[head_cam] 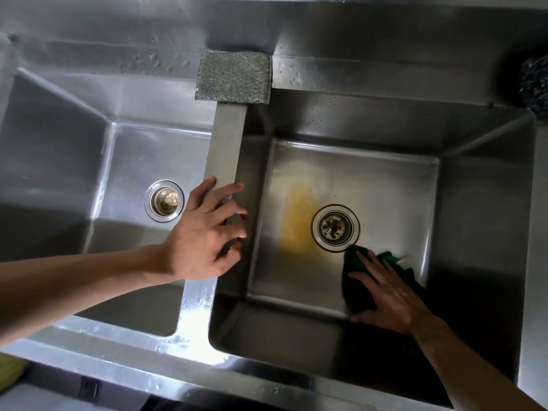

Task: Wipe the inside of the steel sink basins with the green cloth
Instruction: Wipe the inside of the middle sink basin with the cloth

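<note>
the right hand (391, 295) has its fingers spread flat, pressing the green cloth (357, 292) on the floor of the right basin (385, 185), just beside the drain (335, 227). a yellow stain (298, 221) lies on the other side of the drain. the left hand (204, 232) rests open on the divider (226, 143), gripping nothing. a grey sponge (234, 77) sits at the divider's far end. the left basin (142, 149) has its own drain.

The left hand (204, 232) lies palm down with its fingers spread and slightly curled, the bare forearm reaching in from the lower left edge. The right hand (388, 289) is lower and farther forward, also palm down, fingers splayed and pressed flat, thumb stretched out toward the body. Its bare forearm runs in from the lower right corner. The two hands are well apart.
</note>
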Available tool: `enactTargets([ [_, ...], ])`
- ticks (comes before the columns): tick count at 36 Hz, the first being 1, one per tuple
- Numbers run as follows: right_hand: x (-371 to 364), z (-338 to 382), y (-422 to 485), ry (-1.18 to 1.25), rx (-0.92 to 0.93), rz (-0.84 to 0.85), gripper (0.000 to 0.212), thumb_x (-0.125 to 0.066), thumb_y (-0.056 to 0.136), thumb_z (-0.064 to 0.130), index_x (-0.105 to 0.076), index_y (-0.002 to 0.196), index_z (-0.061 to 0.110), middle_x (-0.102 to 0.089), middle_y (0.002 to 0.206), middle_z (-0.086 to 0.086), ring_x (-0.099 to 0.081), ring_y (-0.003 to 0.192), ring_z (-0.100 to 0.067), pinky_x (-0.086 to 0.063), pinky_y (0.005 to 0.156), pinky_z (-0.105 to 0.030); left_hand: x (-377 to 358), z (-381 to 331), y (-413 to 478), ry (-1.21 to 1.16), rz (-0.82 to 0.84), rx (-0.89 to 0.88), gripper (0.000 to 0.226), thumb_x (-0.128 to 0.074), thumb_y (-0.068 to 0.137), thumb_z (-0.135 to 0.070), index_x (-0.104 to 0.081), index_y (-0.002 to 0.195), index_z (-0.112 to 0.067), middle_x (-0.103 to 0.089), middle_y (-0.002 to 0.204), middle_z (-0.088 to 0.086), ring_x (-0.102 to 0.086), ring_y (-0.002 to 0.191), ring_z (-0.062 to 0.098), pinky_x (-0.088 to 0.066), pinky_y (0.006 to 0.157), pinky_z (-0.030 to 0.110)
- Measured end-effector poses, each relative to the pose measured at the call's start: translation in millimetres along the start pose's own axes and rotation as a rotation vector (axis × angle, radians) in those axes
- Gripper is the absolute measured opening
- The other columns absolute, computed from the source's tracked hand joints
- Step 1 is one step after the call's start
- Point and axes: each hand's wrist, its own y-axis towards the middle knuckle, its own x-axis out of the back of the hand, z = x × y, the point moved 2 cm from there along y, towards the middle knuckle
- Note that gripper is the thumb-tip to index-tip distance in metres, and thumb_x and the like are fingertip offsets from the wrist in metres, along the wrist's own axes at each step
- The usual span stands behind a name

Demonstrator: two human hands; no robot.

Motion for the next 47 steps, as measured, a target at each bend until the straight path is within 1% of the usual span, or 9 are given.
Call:
enactTargets([
  [7,-7,31,35,-0.171,0.218,-0.078,0.066,-0.064,0.078,0.058,-0.047,0.136,0.032,-0.009,0.165,-0.005,-0.003,0.152,-0.032,-0.018,0.12,-0.054,0,0,0,0.01,-0.002,0.001,0.012,-0.064,0.074,-0.028,-0.072,0.078,-0.02,-0.07,0.11,0.005,-0.05,0.141,0.038,-0.025,0.121,0.062],
  [11,-6,31,39,-0.226,0.294,-0.082,0.06,-0.071,0.079,0.047,-0.051,0.133,0.032,-0.015,0.164,-0.007,-0.012,0.151,-0.031,-0.02,0.119,-0.049,-1,1,0,0.014,0.002,-0.007,0.011,-0.066,0.074,-0.027,-0.072,0.079,-0.02,-0.071,0.111,0.005,-0.049,0.141,0.038,-0.025,0.12,0.064],
  [19,-7,-14,-10,-0.28,0.172,-0.051,0.066,-0.077,0.071,0.036,-0.055,0.133,0.03,-0.022,0.162,-0.011,-0.018,0.15,-0.034,-0.02,0.115,-0.048,-2,2,0,0.006,0.0,-0.007,0.011,-0.065,0.075,-0.027,-0.073,0.078,-0.02,-0.071,0.11,0.005,-0.05,0.141,0.038,-0.025,0.12,0.065],
  [27,-5,46,43,-0.263,0.292,-0.108,0.06,-0.075,0.078,0.036,-0.054,0.133,0.027,-0.023,0.161,-0.011,-0.021,0.148,-0.035,-0.021,0.12,-0.052,-1,1,1,-0.008,0.005,0.007,0.01,-0.066,0.072,-0.027,-0.073,0.078,-0.022,-0.071,0.11,0.004,-0.048,0.143,0.035,-0.022,0.122,0.061],
  [31,-4,87,74,-0.198,0.354,-0.104,0.066,-0.079,0.074,0.026,-0.053,0.134,0.027,-0.027,0.16,-0.011,-0.021,0.148,-0.035,-0.017,0.117,-0.051,-1,2,1,-0.006,0.012,0.004,0.011,-0.065,0.073,-0.028,-0.073,0.078,-0.022,-0.071,0.11,0.004,-0.046,0.144,0.034,-0.021,0.123,0.06],
  [35,-1,81,67,-0.203,0.354,-0.057,0.073,-0.082,0.068,0.019,-0.053,0.134,0.029,-0.029,0.16,-0.009,-0.021,0.148,-0.034,-0.017,0.117,-0.05,-1,1,0,-0.002,0.02,0.001,0.011,-0.065,0.074,-0.028,-0.073,0.078,-0.022,-0.071,0.11,0.004,-0.046,0.144,0.036,-0.021,0.122,0.061],
  [40,2,49,30,-0.221,0.294,-0.031,0.08,-0.089,0.054,0.025,-0.06,0.128,0.029,-0.033,0.157,-0.01,-0.029,0.145,-0.034,-0.024,0.114,-0.05,-1,2,1,-0.013,0.021,0.006,0.011,-0.064,0.074,-0.028,-0.073,0.077,-0.023,-0.071,0.11,0.004,-0.048,0.142,0.036,-0.021,0.122,0.061],
  [44,1,58,28,-0.206,0.228,-0.039,0.078,-0.086,0.06,0.025,-0.056,0.131,0.028,-0.025,0.16,-0.012,-0.022,0.147,-0.035,-0.021,0.116,-0.051,-1,2,0,-0.018,0.018,0.007,0.01,-0.065,0.073,-0.028,-0.073,0.077,-0.023,-0.071,0.111,0.004,-0.048,0.143,0.036,-0.021,0.122,0.061],
  [47,-6,82,49,-0.209,0.308,-0.024,0.081,-0.086,0.06,0.022,-0.053,0.134,0.025,-0.024,0.161,-0.012,-0.018,0.148,-0.036,-0.017,0.117,-0.051,-1,2,1,-0.018,0.011,0.007,0.01,-0.067,0.072,-0.027,-0.073,0.078,-0.022,-0.071,0.11,0.004,-0.048,0.143,0.035,-0.022,0.122,0.062],
])
